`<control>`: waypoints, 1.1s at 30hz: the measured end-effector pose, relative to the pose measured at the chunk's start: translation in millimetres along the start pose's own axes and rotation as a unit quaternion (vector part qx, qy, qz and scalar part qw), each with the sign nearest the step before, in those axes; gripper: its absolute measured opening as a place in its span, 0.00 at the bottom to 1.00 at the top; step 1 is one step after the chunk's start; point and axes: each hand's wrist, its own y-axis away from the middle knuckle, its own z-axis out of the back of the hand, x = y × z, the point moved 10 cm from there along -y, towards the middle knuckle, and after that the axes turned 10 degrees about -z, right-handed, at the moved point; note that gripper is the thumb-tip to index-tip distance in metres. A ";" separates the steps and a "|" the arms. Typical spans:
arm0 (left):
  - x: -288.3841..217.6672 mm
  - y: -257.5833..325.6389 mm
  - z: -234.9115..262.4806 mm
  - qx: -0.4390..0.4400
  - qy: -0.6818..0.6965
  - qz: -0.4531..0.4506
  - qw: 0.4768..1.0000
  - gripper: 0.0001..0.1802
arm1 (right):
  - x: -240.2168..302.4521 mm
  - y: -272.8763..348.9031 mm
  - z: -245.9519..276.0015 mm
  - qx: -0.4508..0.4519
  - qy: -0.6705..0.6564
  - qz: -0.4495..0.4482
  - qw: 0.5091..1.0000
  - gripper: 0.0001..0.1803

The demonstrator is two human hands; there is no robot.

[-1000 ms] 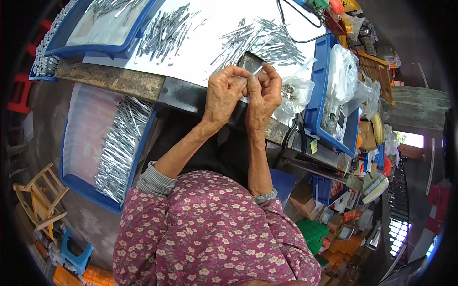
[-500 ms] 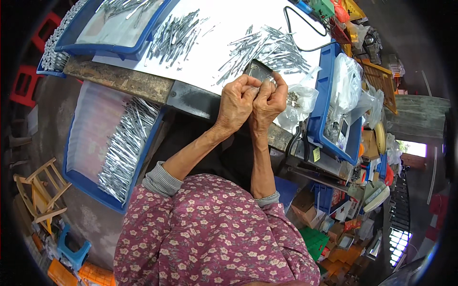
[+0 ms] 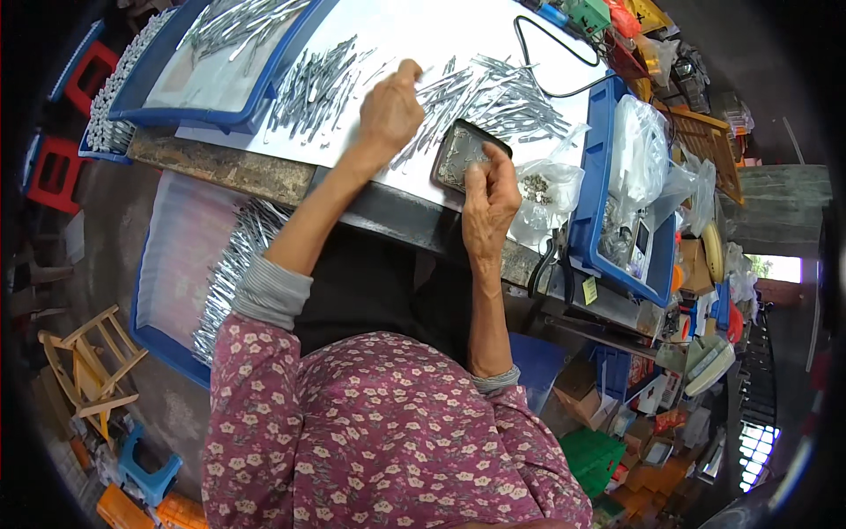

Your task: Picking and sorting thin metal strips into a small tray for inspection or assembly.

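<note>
While our right hand (image 3: 491, 201) curls at dark tray (image 3: 455, 148), thumb and index slightly apart, our left hand (image 3: 390, 113), fingers bunched, is nearer metal strips (image 3: 520, 101): left pile (image 3: 319, 86) slanting up-right, right pile (image 3: 489, 95) crisscrossed on counter (image 3: 441, 26), just right of fingertips (image 3: 411, 69). Either grip's contents, we can't tell.

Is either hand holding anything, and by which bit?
Can't tell: the left hand is blurred, and nothing shows clearly in the right hand.

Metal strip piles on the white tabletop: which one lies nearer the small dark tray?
The right pile, spreading close behind the dark tray; the left pile lies farther off, beside the upper-left blue tray.
</note>
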 end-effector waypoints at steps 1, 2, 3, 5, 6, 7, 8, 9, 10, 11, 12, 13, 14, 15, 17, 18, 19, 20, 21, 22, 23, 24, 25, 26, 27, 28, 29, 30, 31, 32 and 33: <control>10.2 -5.0 -3.0 0.027 -0.022 0.039 0.999 0.12 | 0.0 1.5 0.6 -0.001 -0.004 0.001 1.000 0.15; 17.8 -11.6 -3.0 0.029 -0.064 0.032 0.997 0.11 | 0.3 3.1 -0.4 0.005 -0.003 0.002 1.000 0.14; 22.1 -17.8 -3.0 0.031 -0.103 0.023 0.994 0.11 | 0.9 4.6 0.9 0.007 -0.001 0.004 1.000 0.14; 27.2 -25.1 -3.8 0.035 -0.176 -0.004 0.984 0.11 | 1.7 7.2 3.8 0.011 0.000 0.000 1.000 0.14; 24.9 -27.7 -2.0 0.024 -0.198 -0.031 0.979 0.11 | -1.2 7.8 3.6 0.020 0.003 -0.006 1.000 0.14; 27.0 -28.9 -5.4 0.037 -0.226 -0.035 0.973 0.11 | -3.5 8.3 2.7 0.031 0.007 -0.012 0.999 0.13; 27.6 -29.7 -8.9 0.037 -0.225 -0.037 0.973 0.11 | -2.3 9.0 3.7 0.027 0.003 -0.007 1.000 0.13; 21.4 -31.3 -11.2 0.041 -0.247 -0.059 0.966 0.11 | -3.0 9.3 5.1 0.025 0.002 -0.007 1.000 0.13; 15.5 -32.7 -13.9 0.044 -0.268 -0.081 0.959 0.11 | -5.6 9.7 5.3 0.030 -0.004 -0.012 0.999 0.13; 13.6 -35.4 -19.9 0.053 -0.243 -0.078 0.966 0.10 | -7.8 9.4 5.4 0.035 -0.009 -0.018 0.999 0.13; 13.8 -36.6 -25.0 0.062 -0.219 -0.073 0.971 0.10 | -9.0 9.2 5.1 0.035 -0.010 -0.020 0.999 0.13; 17.0 -38.2 -34.6 0.075 -0.180 -0.083 0.977 0.08 | -9.6 8.6 5.0 0.034 -0.001 -0.018 0.999 0.13; 20.9 -39.0 -42.6 0.090 -0.138 -0.076 0.983 0.08 | -10.3 7.8 4.7 0.034 0.008 -0.017 0.999 0.12; 18.7 -37.7 -51.2 0.106 -0.092 -0.069 0.988 0.08 | -11.8 6.7 6.4 0.034 0.010 -0.022 0.999 0.12; 22.3 -37.3 -61.1 0.128 -0.032 -0.037 0.990 0.10 | -7.2 2.9 13.2 0.004 0.052 0.003 0.999 0.12; 23.9 -38.9 -66.4 0.136 -0.029 -0.040 0.990 0.10 | -9.6 0.8 17.5 -0.010 0.058 -0.010 0.998 0.11; 24.6 -38.3 -67.7 0.124 -0.016 -0.046 0.991 0.11 | -11.5 -1.3 19.3 -0.013 0.067 -0.010 0.998 0.11; 26.8 -37.7 -71.4 0.128 -0.010 -0.046 0.991 0.10 | -13.1 -3.0 21.0 -0.016 0.077 -0.009 0.997 0.11; 25.1 -39.4 -71.7 0.130 -0.004 -0.048 0.990 0.10 | -16.5 -5.7 20.9 -0.006 0.091 -0.034 0.995 0.11; 24.4 -38.1 -74.5 0.148 -0.010 -0.043 0.988 0.10 | -20.5 -7.3 20.8 -0.006 0.093 -0.038 0.995 0.11; 22.6 -36.7 -74.4 0.151 -0.008 -0.041 0.988 0.10 | -19.6 -8.3 19.3 -0.007 0.108 -0.012 0.994 0.11; 20.2 -34.9 -73.3 0.169 -0.015 -0.033 0.985 0.10 | -15.6 -9.1 16.8 -0.006 0.121 0.015 0.992 0.11; 19.9 -32.2 -73.5 0.187 -0.023 -0.026 0.982 0.10 | -15.2 -10.3 13.7 0.006 0.140 0.015 0.990 0.10; 19.8 -31.5 -73.7 0.182 -0.017 -0.049 0.982 0.10 | -13.4 -11.5 12.7 0.008 0.141 0.015 0.990 0.10; 18.7 -30.1 -70.0 0.182 -0.016 -0.048 0.982 0.10 | -6.9 -11.4 9.5 0.011 0.180 0.042 0.983 0.10; 15.2 -27.8 -68.8 0.196 0.001 -0.058 0.979 0.11 | -1.7 -10.8 5.7 0.014 0.218 0.070 0.973 0.10; 11.2 -25.8 -67.8 0.210 0.018 -0.067 0.975 0.11 | -2.0 -11.7 5.0 0.014 0.219 0.070 0.973 0.10; 9.4 -25.7 -64.3 0.209 0.019 -0.067 0.975 0.11 | -3.6 -12.5 0.5 0.029 0.241 0.071 0.968 0.10; 10.2 -21.5 -69.3 0.256 0.012 -0.051 0.965 0.12 | -5.5 -13.1 -4.1 0.044 0.263 0.072 0.961 0.10; 11.4 -15.2 -74.7 0.303 0.006 -0.036 0.952 0.13 | -6.4 -13.9 -5.3 0.045 0.264 0.072 0.961 0.10; 11.6 -12.2 -72.9 0.301 0.006 -0.035 0.953 0.13 | -5.0 -14.1 -7.2 0.041 0.272 0.086 0.958 0.11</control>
